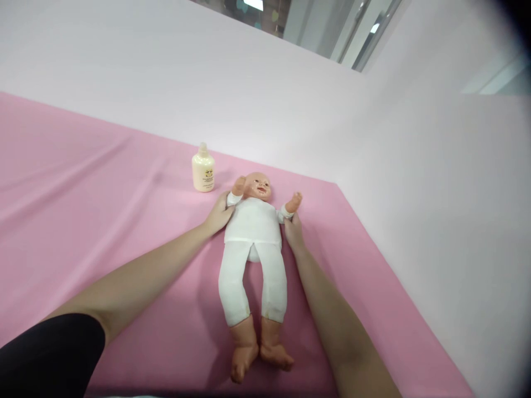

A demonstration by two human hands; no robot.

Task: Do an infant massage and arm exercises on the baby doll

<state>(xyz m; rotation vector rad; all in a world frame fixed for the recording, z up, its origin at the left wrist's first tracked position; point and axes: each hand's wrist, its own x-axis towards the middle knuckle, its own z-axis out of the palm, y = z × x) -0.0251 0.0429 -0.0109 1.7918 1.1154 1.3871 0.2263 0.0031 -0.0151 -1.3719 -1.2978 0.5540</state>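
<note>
A black sleeve [50, 354] covers the left upper arm at the near edge. Both bare forearms reach forward over the pink sheet [103, 221], one on each side of the doll [253, 226].

The doll lies on its back in white clothes, with its bare feet toward the person, its head away and both arms raised. The left hand [219, 214] is narrowly closed around the doll's upper arm near the shoulder, with the thumb on the white cloth. The right hand [293, 231] lies along the doll's other side. Its fingers are held together and their tips touch the white cuff [286, 212] at the wrist; I cannot tell whether it grips or only touches. The doll's chest lies between the two hands.

Past the left hand, near the doll's head, a cream bottle [203, 172] stands upright on the sheet. Its label has a small emblem and print too small to read. A pale wall [249, 83] rises behind.
</note>
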